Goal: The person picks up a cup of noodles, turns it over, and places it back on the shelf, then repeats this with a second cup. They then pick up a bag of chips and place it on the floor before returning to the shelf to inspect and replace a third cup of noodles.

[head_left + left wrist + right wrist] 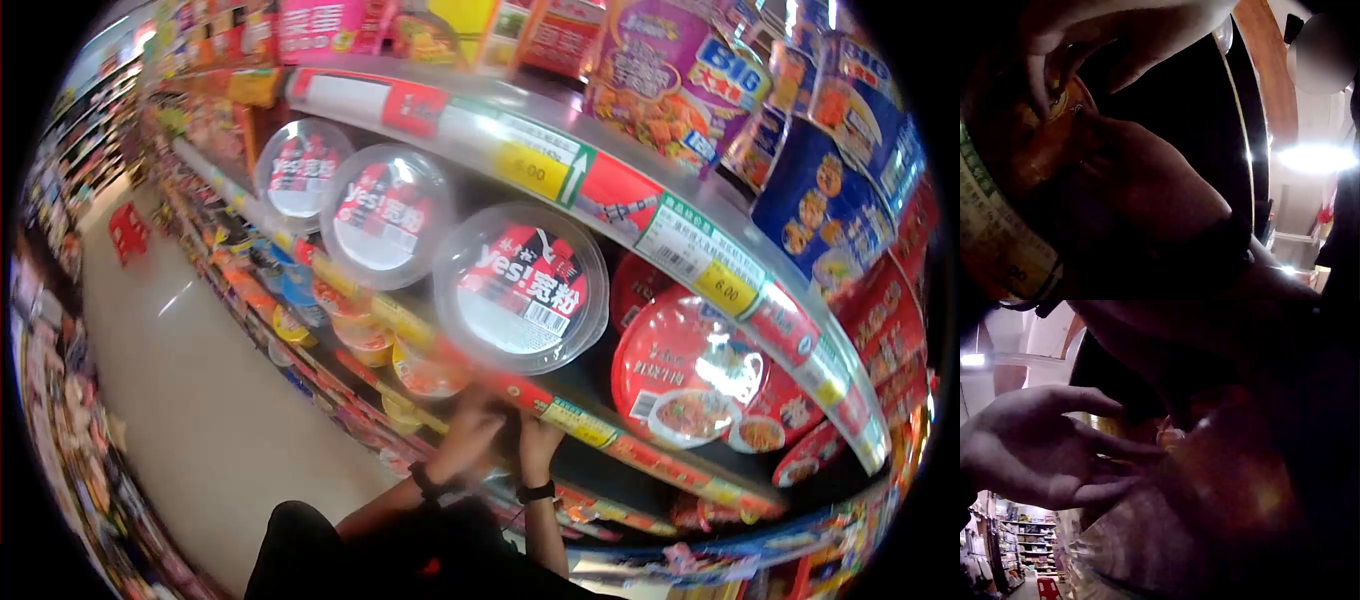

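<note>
In the head view both hands are low, under the shelf edge with clear-lidded bowls: the left hand (pixel 470 440) blurred, the right hand (pixel 540 440) beside it. An orange-red round package (pixel 1035 144) lies in shadow in the left wrist view. From above, the left hand (pixel 1116 37) reaches its surface with extended fingers; the right hand (pixel 1154 169) lies against its near side, finger shape lost in the dark. The right wrist view shows the left hand (pixel 1047 447) with fairly straight, spread fingers at the orange package (pixel 1241 481); the right hand (pixel 1166 350) is mostly dark.
Clear-lidded bowls (pixel 525 290) and a red bowl (pixel 685 370) stand on the shelf above the hands. A price-tag rail (pixel 600 430) runs just over the right hand. The aisle floor (pixel 170 380) lies to the left, with a red stool-like object (pixel 128 233) farther along.
</note>
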`<state>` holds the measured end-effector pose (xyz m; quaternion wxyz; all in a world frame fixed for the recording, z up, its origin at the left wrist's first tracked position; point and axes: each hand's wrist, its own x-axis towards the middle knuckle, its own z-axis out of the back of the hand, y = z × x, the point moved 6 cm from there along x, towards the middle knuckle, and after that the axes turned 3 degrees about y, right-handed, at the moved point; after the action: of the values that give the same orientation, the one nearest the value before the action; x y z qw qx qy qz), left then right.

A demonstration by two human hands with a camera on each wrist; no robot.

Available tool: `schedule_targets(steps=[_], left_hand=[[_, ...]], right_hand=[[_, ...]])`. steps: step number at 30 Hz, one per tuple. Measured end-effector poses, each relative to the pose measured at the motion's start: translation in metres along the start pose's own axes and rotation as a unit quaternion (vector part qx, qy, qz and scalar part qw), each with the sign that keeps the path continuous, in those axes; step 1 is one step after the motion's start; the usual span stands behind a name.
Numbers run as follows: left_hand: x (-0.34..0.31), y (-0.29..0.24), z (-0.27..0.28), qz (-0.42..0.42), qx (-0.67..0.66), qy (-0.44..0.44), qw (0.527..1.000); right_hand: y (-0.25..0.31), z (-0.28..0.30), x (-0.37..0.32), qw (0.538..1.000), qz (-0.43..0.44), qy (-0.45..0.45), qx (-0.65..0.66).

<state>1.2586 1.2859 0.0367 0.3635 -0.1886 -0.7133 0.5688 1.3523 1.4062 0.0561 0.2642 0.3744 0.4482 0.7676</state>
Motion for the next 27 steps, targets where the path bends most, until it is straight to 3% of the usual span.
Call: schedule_targets(steps=[3, 5, 8, 11, 12, 16, 17, 19, 20, 22, 25, 27], left_hand=[[0.009, 0.005, -0.012, -0.010, 0.055, -0.053, 0.997], [0.014, 0.013, -0.016, -0.002, 0.056, -0.055, 0.997], [0.017, 0.011, -0.029, 0.028, -0.080, -0.050, 0.995], [0.020, -0.027, -0.028, -0.004, 0.085, -0.069, 0.994], [0.023, -0.013, -0.030, 0.001, 0.022, -0.070, 0.997], [0.008, -0.022, -0.027, -0.060, 0.052, -0.086, 0.993], [-0.004, -0.025, -0.027, -0.035, -0.040, -0.078, 0.996], [-0.024, -0.007, -0.022, -0.016, -0.028, -0.070, 0.997], [-0.037, -0.014, -0.016, -0.036, -0.036, -0.041, 0.998], [-0.068, -0.013, 0.003, -0.026, -0.036, -0.009, 0.999], [-0.116, 0.001, 0.051, 0.065, 0.010, -0.007, 0.998], [-0.146, -0.012, 0.097, 0.134, 0.082, -0.023, 0.987]], right_hand=[[0.031, 0.010, 0.006, 0.998, -0.028, 0.057, 0.002], [0.060, 0.020, 0.005, 0.989, -0.097, 0.087, 0.062], [0.052, 0.016, 0.007, 0.976, -0.142, 0.109, 0.121], [0.028, 0.006, 0.004, 0.971, -0.117, 0.166, 0.126], [0.029, 0.004, 0.002, 0.969, -0.107, 0.179, 0.133], [0.019, 0.011, -0.006, 0.966, -0.061, 0.190, 0.164], [0.010, 0.013, -0.007, 0.966, -0.045, 0.191, 0.167], [0.015, 0.019, -0.024, 0.955, -0.071, 0.154, 0.242], [-0.004, 0.022, -0.018, 0.964, 0.020, 0.210, 0.161], [0.013, 0.012, -0.036, 0.959, -0.039, 0.235, 0.154], [-0.079, -0.030, -0.063, 0.821, -0.182, 0.492, 0.224], [-0.023, -0.080, -0.074, 0.842, -0.160, 0.477, 0.195]])
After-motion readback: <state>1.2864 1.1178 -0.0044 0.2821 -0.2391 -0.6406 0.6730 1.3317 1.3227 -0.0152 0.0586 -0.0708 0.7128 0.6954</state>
